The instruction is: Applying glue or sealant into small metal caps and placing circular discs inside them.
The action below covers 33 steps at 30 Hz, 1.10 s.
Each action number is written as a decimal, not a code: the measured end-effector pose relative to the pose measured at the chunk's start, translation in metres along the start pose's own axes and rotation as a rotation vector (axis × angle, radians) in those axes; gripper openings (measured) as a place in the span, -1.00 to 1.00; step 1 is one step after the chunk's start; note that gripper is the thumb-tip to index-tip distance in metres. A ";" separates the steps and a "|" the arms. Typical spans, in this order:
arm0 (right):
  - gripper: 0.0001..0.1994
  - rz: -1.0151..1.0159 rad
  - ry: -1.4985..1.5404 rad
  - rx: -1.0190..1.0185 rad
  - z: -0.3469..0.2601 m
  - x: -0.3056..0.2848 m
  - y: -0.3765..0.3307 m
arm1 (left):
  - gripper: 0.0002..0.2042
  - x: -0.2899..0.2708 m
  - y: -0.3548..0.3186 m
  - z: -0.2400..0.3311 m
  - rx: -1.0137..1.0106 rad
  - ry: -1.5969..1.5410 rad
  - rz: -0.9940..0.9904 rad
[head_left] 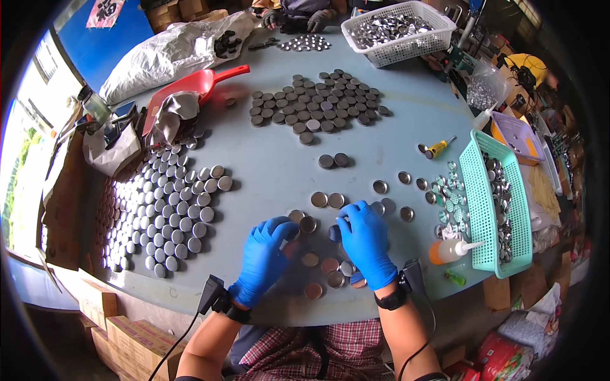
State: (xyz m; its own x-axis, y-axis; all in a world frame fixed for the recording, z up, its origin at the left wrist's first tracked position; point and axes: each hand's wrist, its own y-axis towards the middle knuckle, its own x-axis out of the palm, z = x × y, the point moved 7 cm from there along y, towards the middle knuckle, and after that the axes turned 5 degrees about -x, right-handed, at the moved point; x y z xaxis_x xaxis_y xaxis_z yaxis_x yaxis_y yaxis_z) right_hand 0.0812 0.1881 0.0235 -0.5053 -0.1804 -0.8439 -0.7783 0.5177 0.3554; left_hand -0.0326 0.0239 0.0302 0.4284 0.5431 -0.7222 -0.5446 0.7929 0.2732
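Observation:
Both my hands wear blue gloves and rest on a pale blue table (273, 165) near its front edge. My left hand (265, 257) pinches a small round metal tin (307, 224) at its fingertips. My right hand (366, 242) lies palm down over several round tins, its fingers closed around a dark one (335, 232). More small tins, some copper-toned inside (321, 273), lie between and below my hands. Two silver tins (327, 200) sit just beyond them.
A large block of silver tins (165, 209) fills the left. Dark lids (318, 105) cluster at the far middle. A green basket (492, 209), glue bottle (452, 249), yellow screwdriver (438, 148), red scoop (197, 86) and white basket (400, 32) stand around. Another person's gloved hands (295, 19) work at the far edge.

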 end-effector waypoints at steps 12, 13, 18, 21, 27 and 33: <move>-0.84 -0.194 0.152 0.312 0.022 0.007 -0.024 | -0.67 -0.002 -0.056 -0.015 -0.269 -0.200 -0.010; -0.84 -0.179 0.179 0.294 0.020 0.000 -0.026 | -0.67 -0.007 -0.057 -0.015 -0.269 -0.201 -0.012; -0.86 -0.017 0.221 0.301 0.034 -0.035 -0.046 | -0.68 -0.018 -0.041 -0.001 -0.090 0.038 0.011; -0.89 0.011 0.150 0.240 0.033 -0.048 -0.059 | -0.71 -0.006 -0.016 -0.011 -0.124 0.088 0.038; -0.82 -0.144 0.259 0.070 -0.025 -0.043 -0.085 | -0.74 0.011 0.000 -0.008 -0.082 0.143 0.095; -0.85 -0.036 0.197 0.016 -0.019 -0.041 -0.101 | -0.77 0.017 -0.016 -0.007 -0.226 0.042 -0.052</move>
State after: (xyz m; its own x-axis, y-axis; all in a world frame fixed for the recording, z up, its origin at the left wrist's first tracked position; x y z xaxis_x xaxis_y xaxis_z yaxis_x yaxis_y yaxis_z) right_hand 0.1731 0.1272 0.0294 -0.5412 -0.3582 -0.7608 -0.7922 0.5208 0.3182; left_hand -0.0220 0.0184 0.0091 0.4324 0.4873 -0.7587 -0.6722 0.7350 0.0889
